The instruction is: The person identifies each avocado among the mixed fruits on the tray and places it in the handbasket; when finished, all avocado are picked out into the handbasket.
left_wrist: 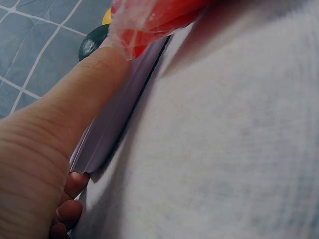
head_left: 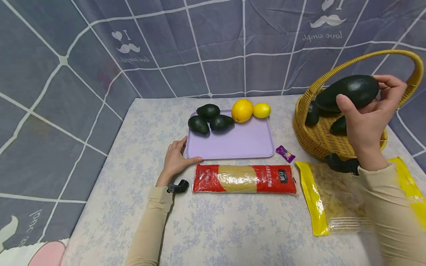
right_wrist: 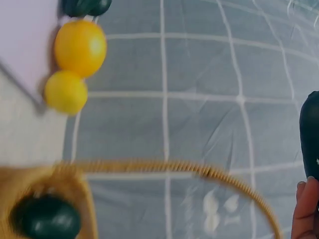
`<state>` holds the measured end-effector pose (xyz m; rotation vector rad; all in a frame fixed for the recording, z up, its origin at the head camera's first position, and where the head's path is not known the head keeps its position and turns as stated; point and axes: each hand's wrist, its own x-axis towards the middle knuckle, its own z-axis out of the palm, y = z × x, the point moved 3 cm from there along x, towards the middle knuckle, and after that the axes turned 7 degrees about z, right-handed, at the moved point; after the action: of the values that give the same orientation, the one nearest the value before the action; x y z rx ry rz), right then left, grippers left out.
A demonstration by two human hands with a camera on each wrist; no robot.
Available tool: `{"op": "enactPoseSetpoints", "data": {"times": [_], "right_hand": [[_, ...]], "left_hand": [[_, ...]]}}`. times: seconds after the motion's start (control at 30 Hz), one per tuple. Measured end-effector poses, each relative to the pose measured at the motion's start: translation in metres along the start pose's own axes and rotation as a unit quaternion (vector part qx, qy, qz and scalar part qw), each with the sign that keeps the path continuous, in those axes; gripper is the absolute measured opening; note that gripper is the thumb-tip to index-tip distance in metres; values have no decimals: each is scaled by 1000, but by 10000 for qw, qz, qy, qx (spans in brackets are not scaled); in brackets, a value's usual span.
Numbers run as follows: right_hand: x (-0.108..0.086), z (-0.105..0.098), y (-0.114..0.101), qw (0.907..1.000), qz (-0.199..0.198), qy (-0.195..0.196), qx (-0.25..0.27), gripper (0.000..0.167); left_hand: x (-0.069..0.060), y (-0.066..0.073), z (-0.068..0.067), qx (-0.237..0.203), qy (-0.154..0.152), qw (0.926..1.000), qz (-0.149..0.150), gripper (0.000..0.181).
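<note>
My right hand [head_left: 374, 111] grips a large, dark green, oblong fruit [head_left: 349, 92] above the yellow wicker basket [head_left: 307, 142], the thumb on its near side. In the right wrist view, that fruit [right_wrist: 310, 137] shows only at the right edge. Beside the lilac tray [head_left: 239, 142], my left hand [head_left: 174, 159] rests at the near left corner, thumb along the front edge and fingers at the left side. On the tray are three avocados [head_left: 222, 123], an orange [head_left: 242, 111] and a lemon [head_left: 262, 110]. More dark green fruits [head_left: 339, 126] lie inside the basket, partly hidden.
A red-ended pack of dry noodles [head_left: 237, 179] lies in front of the tray. Right of the tray is a small purple wrapped sweet [head_left: 285, 153]. A yellow-edged clear bag [head_left: 342, 201] sits under my right forearm. The basket's tall handle [head_left: 376, 55] arches over its opening.
</note>
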<state>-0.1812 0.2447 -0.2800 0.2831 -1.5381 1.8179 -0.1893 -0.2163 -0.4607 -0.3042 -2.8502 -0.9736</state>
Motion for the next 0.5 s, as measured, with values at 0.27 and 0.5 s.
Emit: {"op": "enactPoseSetpoints", "data": {"times": [0.27,0.5], "right_hand": [[14,-42,18,9667,420,-139,-2520,61],[34,-58,31,9026,1664,-829,-3884,67]], "left_hand": [[0,-1,1,-75,-47,9999,-100,106],[0,-1,1,-86,-51,9999,-98,107]]}}
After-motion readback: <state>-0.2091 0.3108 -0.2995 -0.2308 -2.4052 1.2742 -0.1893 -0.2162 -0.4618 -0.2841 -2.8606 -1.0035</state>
